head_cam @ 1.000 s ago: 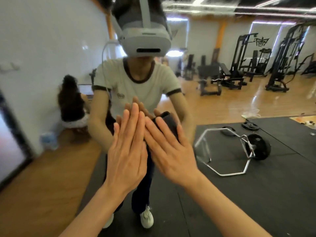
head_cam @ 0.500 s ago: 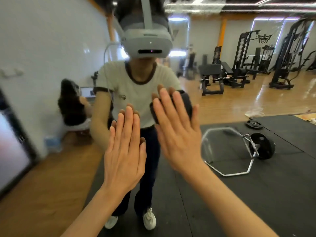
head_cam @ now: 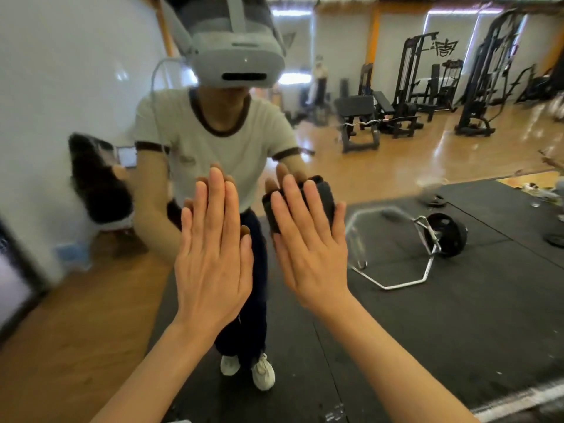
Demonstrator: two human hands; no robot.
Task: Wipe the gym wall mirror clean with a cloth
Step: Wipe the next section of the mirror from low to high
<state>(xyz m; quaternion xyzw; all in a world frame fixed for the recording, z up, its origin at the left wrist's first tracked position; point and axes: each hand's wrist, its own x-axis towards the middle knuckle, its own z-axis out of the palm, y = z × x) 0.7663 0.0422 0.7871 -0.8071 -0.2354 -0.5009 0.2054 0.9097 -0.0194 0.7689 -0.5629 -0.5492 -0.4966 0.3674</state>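
two hands flat against large gym wall mirror (head_cam: 396,184); left hand (head_cam: 212,254) open, fingers together, bare; right hand (head_cam: 308,251) spread wide, pressing dark folded cloth (head_cam: 323,199) onto glass

No text can be read for certain. The reflected white T-shirt (head_cam: 219,148) carries a small dark chest mark, too blurred to make out. On the far gym wall (head_cam: 393,35) seen in the mirror, a black emblem (head_cam: 447,47) sits above the weight machines; it may be stylised lettering, but no characters can be told apart.
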